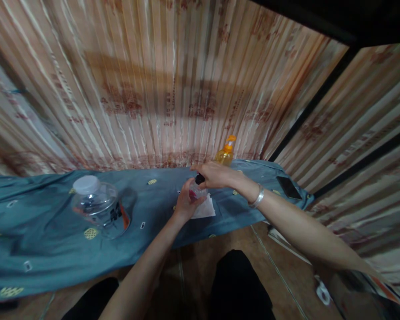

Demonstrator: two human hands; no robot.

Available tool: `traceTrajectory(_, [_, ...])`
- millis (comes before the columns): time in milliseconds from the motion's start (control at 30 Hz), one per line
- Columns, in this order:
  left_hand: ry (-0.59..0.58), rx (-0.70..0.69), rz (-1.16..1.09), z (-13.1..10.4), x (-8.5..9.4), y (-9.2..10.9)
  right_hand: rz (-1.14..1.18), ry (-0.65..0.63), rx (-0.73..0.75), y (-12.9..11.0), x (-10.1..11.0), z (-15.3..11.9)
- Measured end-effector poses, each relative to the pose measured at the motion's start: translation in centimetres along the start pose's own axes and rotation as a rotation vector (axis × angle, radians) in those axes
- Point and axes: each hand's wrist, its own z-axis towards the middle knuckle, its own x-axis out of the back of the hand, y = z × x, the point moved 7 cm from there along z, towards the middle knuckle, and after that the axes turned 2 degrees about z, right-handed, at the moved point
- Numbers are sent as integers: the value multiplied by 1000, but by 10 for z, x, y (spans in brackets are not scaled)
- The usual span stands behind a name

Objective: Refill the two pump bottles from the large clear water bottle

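My left hand is wrapped round a small clear bottle with something pinkish-red showing on or in it. Over its black top, my right hand has its fingers closed, and a silver bangle circles that wrist. Beneath the bottle a white paper or tissue lies on the blue-green cloth. Just behind my right hand stands a yellow pump bottle with an orange top.
A large clear jar with a white lid stands on the cloth at the left. A dark flat phone-like object lies near the right end. Patterned curtains hang behind, and a dark frame bar slants at the right.
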Motion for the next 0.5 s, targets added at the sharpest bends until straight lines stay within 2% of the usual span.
traceTrajectory(67, [0, -3, 4, 0, 0, 1, -23, -7, 3, -1, -2, 0])
traceTrajectory(233, [-7, -10, 20, -1, -1, 4, -109, 71, -106, 4, 0, 0])
traceTrajectory(400, [5, 16, 33, -1, 1, -1, -30, 22, -17, -1, 1, -4])
traceTrajectory(500, [4, 18, 36, -1, 2, -1, -35, 21, -27, -2, 2, -6])
